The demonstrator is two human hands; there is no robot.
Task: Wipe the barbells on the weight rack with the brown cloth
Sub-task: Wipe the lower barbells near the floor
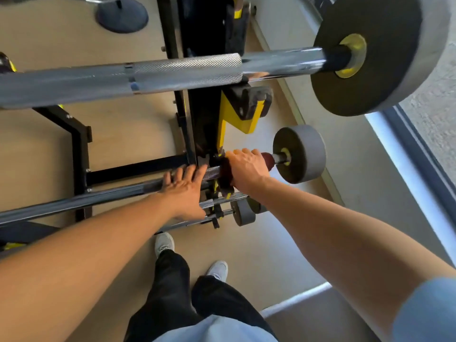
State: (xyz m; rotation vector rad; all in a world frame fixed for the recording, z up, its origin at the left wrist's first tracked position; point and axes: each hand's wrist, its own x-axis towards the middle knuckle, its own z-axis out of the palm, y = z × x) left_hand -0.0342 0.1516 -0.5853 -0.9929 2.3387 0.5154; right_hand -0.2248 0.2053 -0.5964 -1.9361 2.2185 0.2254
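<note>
A black and yellow weight rack [197,124] holds several barbells one below another. My right hand [246,169] grips the brown cloth [267,160], which is wrapped round the right end of a middle barbell [212,172], close to its grey weight plate [299,154]. My left hand [187,186] rests on the same bar just left of the rack upright, fingers straight over the shaft. The top barbell [172,72], with knurled grip and a large grey plate [375,53], crosses above both hands. Lower barbells with small plates [243,212] lie under my wrists.
The tan floor [123,134] spreads beneath the rack. A round dark base [122,16] stands at the top left. A wall with a window frame [404,154] runs down the right side. My shoes [164,243] stand close to the rack's foot.
</note>
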